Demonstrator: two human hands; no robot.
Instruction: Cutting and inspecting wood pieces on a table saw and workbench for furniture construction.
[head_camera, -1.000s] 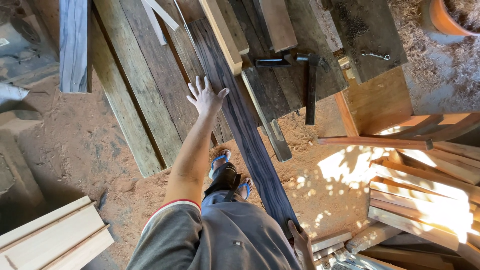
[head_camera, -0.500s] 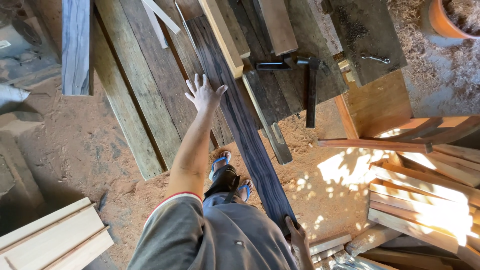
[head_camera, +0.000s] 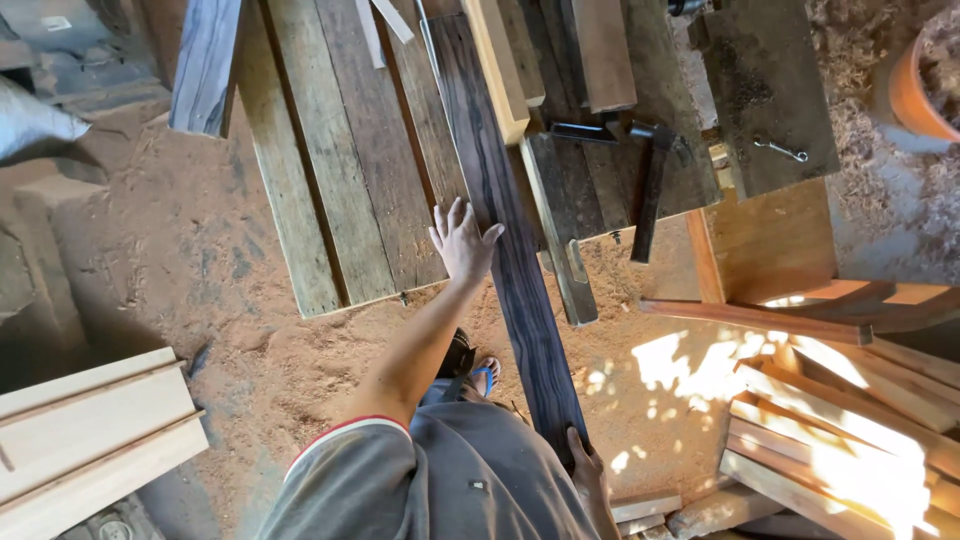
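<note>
A long, dark, streaky-grained plank (head_camera: 505, 240) runs lengthwise from under the left hand (head_camera: 462, 243) down to the right hand (head_camera: 587, 476) gripping its near end.

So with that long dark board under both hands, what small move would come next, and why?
Probably a short slide of the dark plank further onto the workbench. The left hand lies flat on its upper part and the right hand grips its near end, which hangs out over the sawdust floor with no support.
</note>
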